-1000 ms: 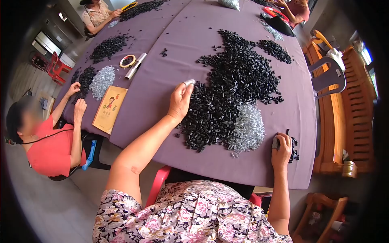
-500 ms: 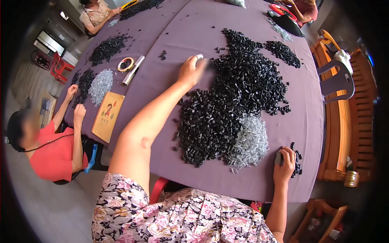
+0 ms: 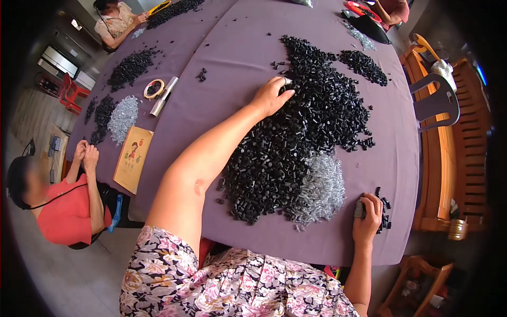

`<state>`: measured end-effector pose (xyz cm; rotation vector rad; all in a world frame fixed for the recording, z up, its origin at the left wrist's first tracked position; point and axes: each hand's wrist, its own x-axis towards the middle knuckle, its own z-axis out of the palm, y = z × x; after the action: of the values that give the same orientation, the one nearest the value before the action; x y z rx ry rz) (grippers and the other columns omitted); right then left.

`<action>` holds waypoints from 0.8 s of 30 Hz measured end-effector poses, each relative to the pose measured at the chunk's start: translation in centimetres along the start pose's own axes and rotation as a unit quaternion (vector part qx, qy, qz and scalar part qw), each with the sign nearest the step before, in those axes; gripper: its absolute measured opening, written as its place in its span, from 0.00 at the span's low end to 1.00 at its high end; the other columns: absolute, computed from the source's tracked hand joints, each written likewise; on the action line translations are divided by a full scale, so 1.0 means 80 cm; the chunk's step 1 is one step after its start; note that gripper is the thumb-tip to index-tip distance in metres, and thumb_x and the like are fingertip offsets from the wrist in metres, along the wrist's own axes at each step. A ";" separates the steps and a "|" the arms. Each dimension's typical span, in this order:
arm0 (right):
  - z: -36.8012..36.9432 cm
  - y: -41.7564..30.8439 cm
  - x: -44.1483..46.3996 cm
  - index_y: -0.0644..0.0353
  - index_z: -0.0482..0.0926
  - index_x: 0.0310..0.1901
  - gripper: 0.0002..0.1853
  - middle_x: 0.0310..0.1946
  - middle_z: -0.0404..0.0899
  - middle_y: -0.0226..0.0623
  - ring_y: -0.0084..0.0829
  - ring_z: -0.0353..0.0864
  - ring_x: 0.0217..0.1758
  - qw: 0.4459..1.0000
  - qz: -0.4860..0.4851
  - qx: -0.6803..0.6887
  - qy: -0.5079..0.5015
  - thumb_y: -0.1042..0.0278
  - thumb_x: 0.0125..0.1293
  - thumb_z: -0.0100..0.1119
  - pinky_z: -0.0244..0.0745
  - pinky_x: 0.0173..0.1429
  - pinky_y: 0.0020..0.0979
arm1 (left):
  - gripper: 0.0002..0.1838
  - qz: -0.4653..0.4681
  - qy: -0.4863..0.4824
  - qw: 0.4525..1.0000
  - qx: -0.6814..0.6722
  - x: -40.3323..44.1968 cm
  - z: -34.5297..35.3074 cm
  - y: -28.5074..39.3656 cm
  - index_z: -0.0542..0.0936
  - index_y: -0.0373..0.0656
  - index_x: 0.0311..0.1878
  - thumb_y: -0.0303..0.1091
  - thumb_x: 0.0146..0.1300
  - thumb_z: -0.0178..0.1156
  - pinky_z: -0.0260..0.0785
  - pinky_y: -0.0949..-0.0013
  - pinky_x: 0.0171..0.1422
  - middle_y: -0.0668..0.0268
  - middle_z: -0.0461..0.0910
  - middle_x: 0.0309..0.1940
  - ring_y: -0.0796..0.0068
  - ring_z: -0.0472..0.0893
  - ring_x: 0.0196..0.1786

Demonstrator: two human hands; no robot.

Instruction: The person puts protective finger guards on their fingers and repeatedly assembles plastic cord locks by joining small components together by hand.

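My left hand reaches to the upper left edge of a large heap of small black plastic pieces. Its thumb and index finger are apart, with a whitish covering on the index fingertip; nothing firmly held shows. By the table's right front edge, my right hand rests with fingers curled closed, and a grey covering shows at its thumb side. What it holds, if anything, is hidden. A few black pieces lie beside it. Small clear plastic pieces are heaped against the black ones.
A yellow booklet, a tape roll and a shiny clear roll lie left on the purple tablecloth. A co-worker in red sits left; two others sit at the far side. A grey chair stands right.
My left hand has moved right and slightly down to the black heap, and its thumb has parted from the index finger. My right hand stays nearly still. The view has shifted slightly.
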<state>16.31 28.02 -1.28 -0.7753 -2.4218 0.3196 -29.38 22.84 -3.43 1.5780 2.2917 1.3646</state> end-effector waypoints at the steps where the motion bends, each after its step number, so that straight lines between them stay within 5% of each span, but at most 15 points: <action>1: 0.000 -0.001 0.000 0.66 0.80 0.46 0.17 0.52 0.82 0.46 0.50 0.79 0.58 1.000 0.001 0.004 0.001 0.86 0.53 0.57 0.73 0.65 0.46 | 0.21 -0.003 -0.015 1.000 -0.003 -0.006 -0.006 0.004 0.80 0.40 0.57 0.45 0.69 0.64 0.73 0.57 0.64 0.55 0.80 0.57 0.52 0.80 0.59; 11: -0.006 -0.002 -0.007 0.65 0.81 0.49 0.21 0.55 0.80 0.45 0.52 0.78 0.62 0.999 -0.004 0.034 -0.005 0.88 0.51 0.56 0.70 0.71 0.49 | 0.18 -0.059 -0.134 0.987 -0.073 -0.086 -0.055 0.069 0.82 0.36 0.56 0.39 0.72 0.63 0.70 0.63 0.66 0.59 0.83 0.53 0.68 0.79 0.57; 16: -0.017 -0.002 -0.017 0.63 0.81 0.49 0.26 0.59 0.78 0.42 0.50 0.72 0.71 0.999 -0.014 0.038 -0.026 0.89 0.43 0.56 0.57 0.81 0.61 | 0.21 -0.016 -0.095 0.995 -0.016 -0.131 -0.070 0.105 0.83 0.35 0.53 0.45 0.70 0.65 0.70 0.60 0.69 0.52 0.81 0.58 0.55 0.80 0.62; 24: -0.011 0.004 -0.015 0.63 0.81 0.47 0.23 0.54 0.80 0.42 0.49 0.75 0.67 0.999 -0.023 0.046 0.018 0.89 0.45 0.57 0.59 0.79 0.62 | 0.29 0.099 -0.043 0.974 0.202 -0.042 -0.004 0.153 0.77 0.39 0.64 0.49 0.68 0.65 0.66 0.51 0.74 0.52 0.70 0.70 0.47 0.70 0.72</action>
<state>17.73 27.59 -1.22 -0.6796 -2.3703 0.3923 -18.93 21.16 3.57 1.9800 2.5320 0.8692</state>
